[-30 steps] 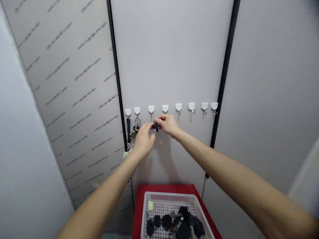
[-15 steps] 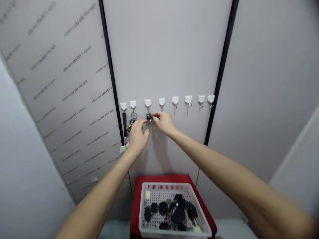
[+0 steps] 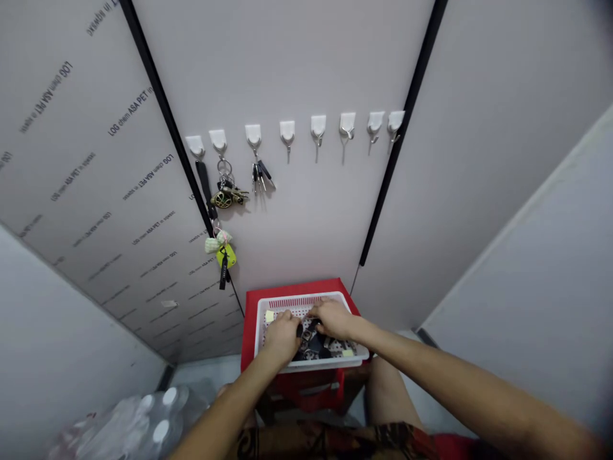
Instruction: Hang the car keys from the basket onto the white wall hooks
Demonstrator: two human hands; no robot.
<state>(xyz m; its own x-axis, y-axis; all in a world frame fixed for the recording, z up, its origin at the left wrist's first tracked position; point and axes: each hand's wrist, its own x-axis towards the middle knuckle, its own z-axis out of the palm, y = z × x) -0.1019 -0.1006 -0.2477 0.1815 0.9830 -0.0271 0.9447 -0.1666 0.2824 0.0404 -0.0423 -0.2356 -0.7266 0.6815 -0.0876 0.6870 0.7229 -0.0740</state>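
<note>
Black-headed metal keys (image 3: 317, 344), between left grip (image 3: 283, 335) and right grip (image 3: 334, 318); both palms down, fingers curled; grasping or released, cannot tell.

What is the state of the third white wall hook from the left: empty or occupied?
Occupied: slim black-and-silver keys hang from this white wall hook.

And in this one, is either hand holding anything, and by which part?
It cannot be told: the left hand and right hand are among black-headed keys in the white basket, but any grip is hidden.
</note>
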